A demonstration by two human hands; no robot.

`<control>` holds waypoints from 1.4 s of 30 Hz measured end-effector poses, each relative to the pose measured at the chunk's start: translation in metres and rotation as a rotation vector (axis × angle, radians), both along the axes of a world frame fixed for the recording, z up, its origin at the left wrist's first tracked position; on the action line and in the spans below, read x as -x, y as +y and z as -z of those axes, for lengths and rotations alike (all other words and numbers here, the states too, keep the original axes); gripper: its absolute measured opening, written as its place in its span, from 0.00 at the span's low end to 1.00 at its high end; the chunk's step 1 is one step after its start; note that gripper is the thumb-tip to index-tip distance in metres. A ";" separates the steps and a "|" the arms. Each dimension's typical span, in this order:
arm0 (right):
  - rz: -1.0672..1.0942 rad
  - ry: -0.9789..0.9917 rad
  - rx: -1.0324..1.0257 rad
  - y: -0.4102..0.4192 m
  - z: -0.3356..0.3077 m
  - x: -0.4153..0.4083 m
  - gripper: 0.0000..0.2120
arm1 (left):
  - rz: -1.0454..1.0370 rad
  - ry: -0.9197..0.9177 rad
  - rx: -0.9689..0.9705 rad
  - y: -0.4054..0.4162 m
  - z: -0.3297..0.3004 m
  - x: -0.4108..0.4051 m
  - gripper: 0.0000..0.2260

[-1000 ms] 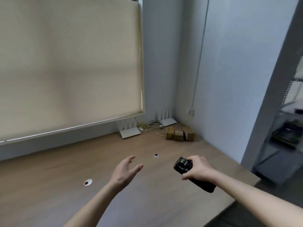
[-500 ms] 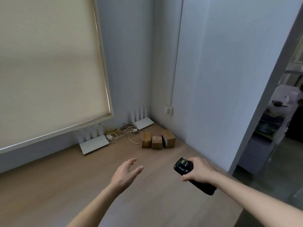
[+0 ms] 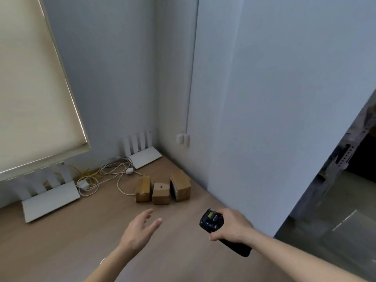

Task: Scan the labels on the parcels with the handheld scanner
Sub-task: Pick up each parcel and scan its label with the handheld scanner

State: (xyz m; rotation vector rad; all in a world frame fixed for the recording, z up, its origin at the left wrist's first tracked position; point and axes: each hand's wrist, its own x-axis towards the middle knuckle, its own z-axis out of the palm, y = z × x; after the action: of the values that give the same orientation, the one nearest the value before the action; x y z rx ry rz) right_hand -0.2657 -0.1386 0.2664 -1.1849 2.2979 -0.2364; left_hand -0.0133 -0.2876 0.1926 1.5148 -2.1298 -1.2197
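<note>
From the head camera, three small cardboard parcels sit in a row on the wooden bench (image 3: 85, 237) near the far corner: the left parcel (image 3: 143, 189), the middle parcel (image 3: 161, 192) and the right parcel (image 3: 180, 187), each just beside its neighbour. The right one shows what looks like a printed label on its near-left face, though it is too small to read. Two white routers lie against the back wall, one at the left (image 3: 50, 199) and one in the corner (image 3: 144, 156), with a tangle of white cables (image 3: 105, 176) between them.

The right hand (image 3: 232, 225) forms a clenched grip around a black handheld scanner (image 3: 211, 220), its small screen end facing the parcels, which lie well ahead and to the left of it. The left hand (image 3: 139, 231) hovers over the bench, fingers relaxed and released, holding nothing, nearer the parcels than the scanner is.
</note>
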 end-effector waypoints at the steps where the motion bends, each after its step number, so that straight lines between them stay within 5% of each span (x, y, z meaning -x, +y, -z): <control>1: 0.001 -0.011 -0.006 -0.014 0.010 0.018 0.30 | -0.002 -0.011 -0.016 -0.011 0.008 0.019 0.30; 12: -0.018 -0.105 -0.027 -0.178 0.125 0.158 0.26 | -0.126 0.050 -0.126 -0.125 0.097 0.173 0.26; 28: -0.185 -0.327 0.012 -0.335 0.238 0.180 0.29 | -0.276 0.071 -0.370 -0.222 0.200 0.239 0.24; 35: -0.145 -0.418 0.055 -0.303 0.232 0.176 0.20 | -0.293 0.230 -0.340 -0.202 0.178 0.236 0.20; 42: -0.124 -0.386 0.196 -0.257 0.156 0.157 0.28 | -0.301 0.473 -0.264 -0.155 0.098 0.217 0.17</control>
State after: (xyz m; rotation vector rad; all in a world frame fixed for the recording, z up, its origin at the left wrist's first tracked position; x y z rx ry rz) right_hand -0.4225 -0.3955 0.1106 -1.2475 1.8918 -0.5993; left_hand -0.2306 -0.4425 0.0947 1.3983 -1.4321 -1.5945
